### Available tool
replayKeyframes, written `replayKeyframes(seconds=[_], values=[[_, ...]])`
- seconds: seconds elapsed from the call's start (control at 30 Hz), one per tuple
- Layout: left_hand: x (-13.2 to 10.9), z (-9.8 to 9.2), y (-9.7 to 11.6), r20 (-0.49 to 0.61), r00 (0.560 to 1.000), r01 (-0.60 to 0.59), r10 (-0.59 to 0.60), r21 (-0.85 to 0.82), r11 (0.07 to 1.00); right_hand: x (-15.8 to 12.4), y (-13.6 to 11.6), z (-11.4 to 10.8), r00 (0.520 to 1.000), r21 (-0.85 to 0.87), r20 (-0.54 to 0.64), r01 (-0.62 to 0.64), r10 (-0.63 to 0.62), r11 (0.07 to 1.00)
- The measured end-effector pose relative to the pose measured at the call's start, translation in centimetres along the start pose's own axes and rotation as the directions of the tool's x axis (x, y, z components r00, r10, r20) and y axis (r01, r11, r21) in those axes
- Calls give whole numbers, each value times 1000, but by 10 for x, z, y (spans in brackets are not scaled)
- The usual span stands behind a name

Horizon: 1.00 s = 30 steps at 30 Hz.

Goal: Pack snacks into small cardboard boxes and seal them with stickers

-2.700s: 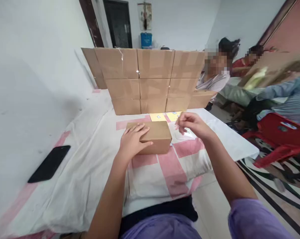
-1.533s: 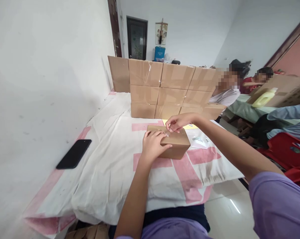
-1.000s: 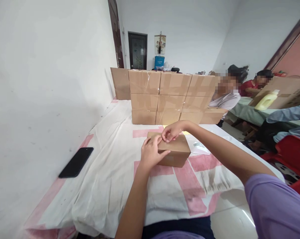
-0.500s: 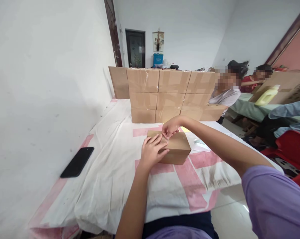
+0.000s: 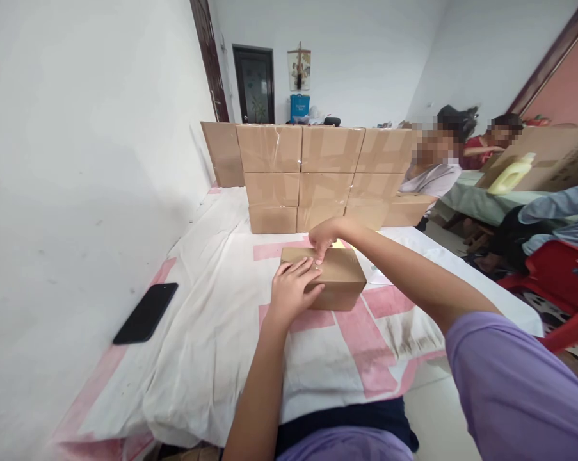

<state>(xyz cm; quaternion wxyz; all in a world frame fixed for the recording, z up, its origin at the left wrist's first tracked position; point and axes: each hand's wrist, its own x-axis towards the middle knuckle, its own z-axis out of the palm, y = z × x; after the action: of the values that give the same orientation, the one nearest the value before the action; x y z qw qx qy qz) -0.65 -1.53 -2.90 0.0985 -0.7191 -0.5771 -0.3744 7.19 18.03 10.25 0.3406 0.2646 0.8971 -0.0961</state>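
A small closed cardboard box [image 5: 344, 272] sits in front of me on the cloth-covered table. My left hand [image 5: 293, 289] lies flat over its left end, fingers stretched out across the top. Above the box top is my right hand [image 5: 326, 235], its fingers curled and one digit pointing down onto the cardboard beside the left fingertips. A small shiny bit, perhaps clear tape, shows at that spot. Whether the curled fingers hold anything is hidden. Partly behind my right forearm, a white sheet or packet [image 5: 377, 276] lies right of the box.
Stacked cardboard boxes [image 5: 272, 189] form a wall across the table's far side. A black phone [image 5: 145, 314] lies near the left wall. At the right are other people, a yellow-green bottle [image 5: 512, 174] on another table, and a red chair [image 5: 555, 272].
My right hand has shifted from a pinch at the box top to one digit pressing down there. The left hand stays on the box. The view has tilted slightly.
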Motion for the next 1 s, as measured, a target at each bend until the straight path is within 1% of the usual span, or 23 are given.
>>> replayKeyframes(seconds=[0.07, 0.1, 0.17, 0.23, 0.27, 0.33, 0.4, 0.5, 0.57, 0.67, 0.73, 0.8, 0.87, 0.93, 1.0], values=[[0, 0, 1, 3, 1000, 2, -2, -5, 1000, -2, 7, 3, 992, -4, -59, -109, 108, 994], [0, 0, 1, 7, 1000, 5, -5, -8, 1000, -3, 12, 5, 988, 23, -58, -144, 145, 989], [1, -1, 2, 13, 1000, 11, -11, -18, 1000, -3, 26, 9, 984, 124, -40, -166, 172, 978], [1, -3, 4, 23, 1000, 16, -15, -27, 1000, 0, 42, 15, 977, 215, -75, -179, 199, 960], [1, -4, 5, 31, 999, 19, -18, -27, 999, 2, 50, 18, 965, 233, -118, -201, 233, 952], [0, -7, 7, 54, 998, 30, -29, -16, 999, 7, 66, 28, 923, 224, -211, -276, 323, 935], [-2, -9, 9, 77, 996, 37, -37, 2, 999, 11, 81, 41, 891, 212, -247, -334, 381, 918], [-6, -10, 10, 96, 995, 23, -26, 31, 999, 11, 101, 64, 897, 256, -221, -326, 384, 910], [-8, -9, 10, 88, 996, 4, -9, 51, 999, 7, 117, 80, 884, 297, -261, -308, 387, 904], [-10, -4, 9, 40, 999, -23, 21, 70, 997, 1, 148, 102, 822, 355, -369, -307, 434, 883], [-10, 0, 8, -5, 999, -51, 51, 76, 996, -2, 171, 116, 773, 401, -408, -327, 486, 856], [-12, 1, 7, -47, 996, -78, 82, 87, 993, -2, 195, 130, 730, 450, -410, -359, 547, 817], [-16, -2, 0, -72, 992, -99, 107, 110, 989, 1, 218, 144, 695, 495, -390, -394, 603, 774], [-24, -8, -13, -90, 990, -95, 110, 152, 984, 5, 240, 156, 660, 531, -369, -428, 655, 731], [-31, -15, -30, -148, 984, -62, 97, 225, 972, 11, 259, 166, 621, 557, -354, -461, 700, 690]])
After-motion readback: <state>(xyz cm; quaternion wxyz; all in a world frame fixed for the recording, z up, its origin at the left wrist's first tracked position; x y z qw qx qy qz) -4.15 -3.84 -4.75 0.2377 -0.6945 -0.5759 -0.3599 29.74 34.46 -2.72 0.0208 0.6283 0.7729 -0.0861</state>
